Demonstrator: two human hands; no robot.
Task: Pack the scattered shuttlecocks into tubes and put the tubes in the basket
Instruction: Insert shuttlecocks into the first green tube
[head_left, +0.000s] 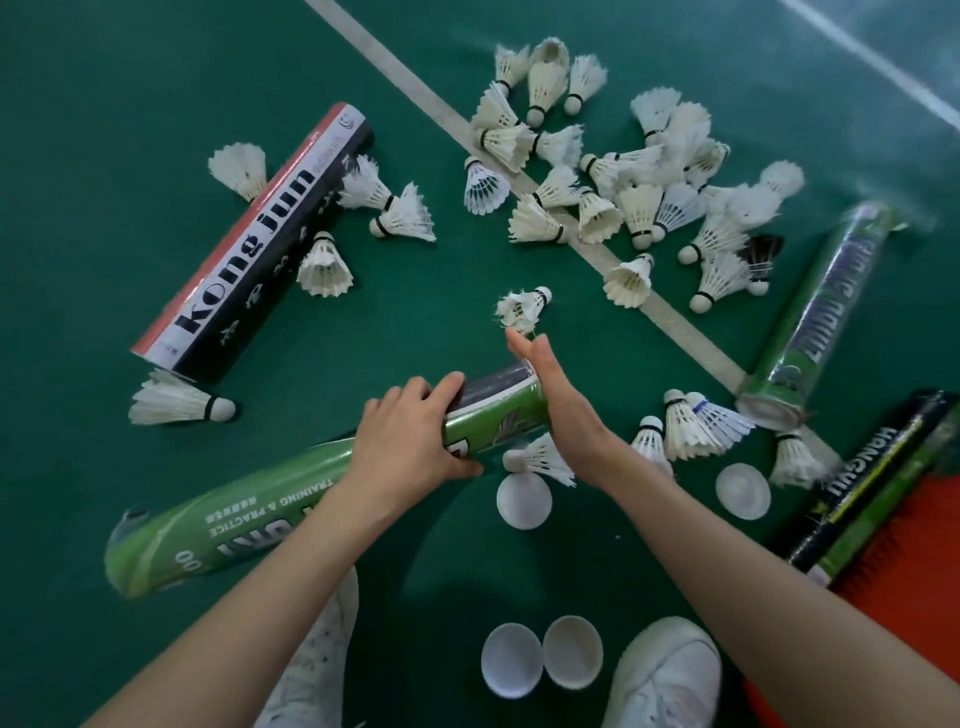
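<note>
While my left grip (410, 441) clasps the green tube (260, 519) toward the floor's near edge, presumably steadying its mouth for loading, my right grip (556, 410) is flat-fingered and empty beside that mouth; one shuttlecock (522, 309) lies just beyond its fingertips.

The floor (104, 104) is matt green and faintly textured; its line (395, 65) is worn white paint. The green tube (249, 525) is glossy printed card, the black tube (249, 244) duller, and the far tube (810, 322) shines like film. Shuttlecocks (540, 78) are frayed white feather. Caps (523, 501) are smooth, milky plastic. The basket (893, 571) looks like orange plastic.
</note>
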